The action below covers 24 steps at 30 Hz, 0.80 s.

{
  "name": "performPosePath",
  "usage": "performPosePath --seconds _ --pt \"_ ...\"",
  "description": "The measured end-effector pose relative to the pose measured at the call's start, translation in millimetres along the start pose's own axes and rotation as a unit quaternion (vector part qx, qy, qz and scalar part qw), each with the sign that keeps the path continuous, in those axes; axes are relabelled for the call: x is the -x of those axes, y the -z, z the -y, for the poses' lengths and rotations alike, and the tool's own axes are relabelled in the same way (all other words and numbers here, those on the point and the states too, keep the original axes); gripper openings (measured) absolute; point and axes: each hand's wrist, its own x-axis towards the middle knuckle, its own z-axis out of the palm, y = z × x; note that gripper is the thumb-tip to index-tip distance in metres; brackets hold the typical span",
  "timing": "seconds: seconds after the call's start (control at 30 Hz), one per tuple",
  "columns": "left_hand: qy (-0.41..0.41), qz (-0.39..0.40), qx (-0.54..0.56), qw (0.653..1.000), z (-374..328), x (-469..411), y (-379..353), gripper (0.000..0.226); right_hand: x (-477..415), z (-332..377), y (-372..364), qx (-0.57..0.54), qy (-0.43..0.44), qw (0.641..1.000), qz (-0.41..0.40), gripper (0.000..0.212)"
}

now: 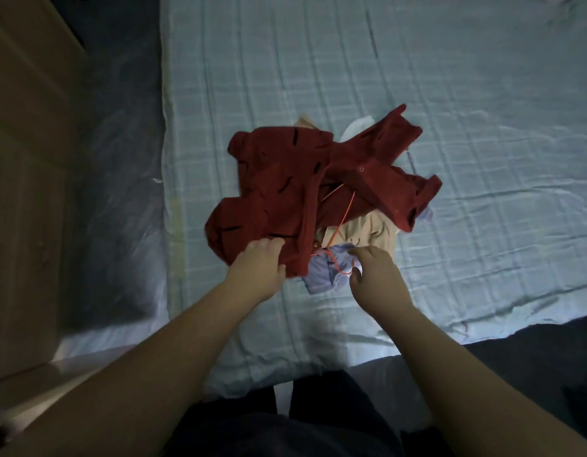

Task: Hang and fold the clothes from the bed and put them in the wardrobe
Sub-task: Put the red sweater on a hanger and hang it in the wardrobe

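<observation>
Hands: the left hand [257, 270] was laid on the near hem of the red garment [279, 192], fingers curled over the cloth and thumb beneath its edge, so that the fabric was pinched. The right hand [373, 275] was held half curled, thumb and fingers bent toward one another at the orange wire hanger [338, 225]; whether the wire was actually gripped could not be told.

Red garment: dark red, marked with short black dashes, fitted with snap studs along one opening, spread open and rumpled on top of the pile. The hanger's thin wire was seen running out from under its front opening toward the right hand.

Beneath it: a beige garment [368, 230] was partly exposed at the near right, a lilac garment [325, 275] lay nearest the hands at the bottom of the pile, and a white piece [356, 127] showed at the far side.

Support: the whole pile was set near the middle of the bed [483, 94], which was covered by a pale blue checked sheet. A wooden furniture panel [25, 159] stood to the left of the bed.
</observation>
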Motion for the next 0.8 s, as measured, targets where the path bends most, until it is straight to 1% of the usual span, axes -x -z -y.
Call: performPosePath --seconds 0.13,0.23,0.33,0.4,0.47,0.53,0.6,0.67,0.8 --pt "0.026 0.028 0.022 0.999 2.2 -42.6 -37.9 0.052 -60.6 -35.1 -21.6 0.037 0.064 0.996 0.056 0.038" --pt "0.038 0.038 0.036 0.998 -2.4 -72.5 -71.5 0.049 -113.6 -58.9 -38.5 0.097 0.13 0.979 0.125 0.037" --pt "0.059 0.044 0.043 0.996 -12.2 -95.7 -103.3 0.043 -161.3 -77.2 -61.0 0.158 0.248 0.938 0.182 0.025" --pt "0.082 0.034 0.038 0.995 -19.7 -107.1 -122.9 0.043 -184.3 -87.8 -77.1 0.214 0.324 0.9 0.199 0.026" --pt "0.118 0.001 0.033 0.993 -25.9 -113.9 -139.4 0.046 -198.8 -95.3 -90.5 0.264 0.378 0.868 0.184 0.023" --pt "0.134 -0.032 0.049 0.989 -30.8 -116.6 -153.2 0.051 -206.6 -102.0 -102.0 0.274 0.418 0.853 0.15 0.016" --pt "0.124 -0.062 0.064 0.988 -33.8 -114.6 -164.4 0.055 -209.7 -104.3 -108.3 0.267 0.433 0.853 0.122 0.013" --pt "0.124 -0.078 0.047 0.988 -32.4 -109.3 -172.3 0.061 -210.3 -104.3 -111.5 0.245 0.445 0.856 0.1 0.011" --pt "0.119 -0.075 0.0 0.99 -17.8 -95.7 -178.8 0.09 -210.7 -114.4 -110.7 0.186 0.497 0.845 0.073 0.01"
